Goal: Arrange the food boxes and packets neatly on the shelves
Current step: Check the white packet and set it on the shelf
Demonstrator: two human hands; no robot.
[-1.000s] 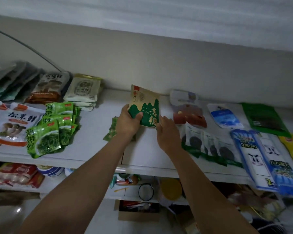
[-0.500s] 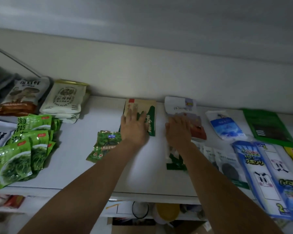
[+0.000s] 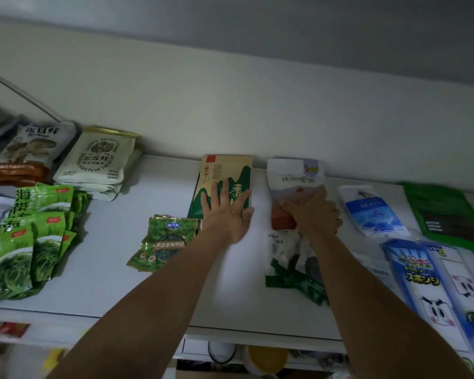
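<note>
On the white top shelf (image 3: 107, 285), a tan and green packet (image 3: 225, 173) lies flat against the back wall. My left hand (image 3: 227, 212) presses on it with fingers spread and straight. Just to the right lies a white and red snack packet (image 3: 293, 176). My right hand (image 3: 312, 212) grips its lower half with curled fingers. A small green seaweed packet (image 3: 167, 242) lies loose beside my left wrist. Green and white packets (image 3: 290, 269) lie partly under my right forearm.
At the left are a stack of green seaweed packets (image 3: 25, 242), white mushroom packets (image 3: 96, 160) and a brown mushroom packet (image 3: 25, 151). At the right lie a blue and white pouch (image 3: 372, 212), a dark green packet (image 3: 443, 214) and blue sponge packs (image 3: 435, 291). A lower shelf (image 3: 266, 356) holds containers.
The tan and green packet went from held upright in both hands to lying flat at the back. My right hand left it and took hold of the white and red packet.
</note>
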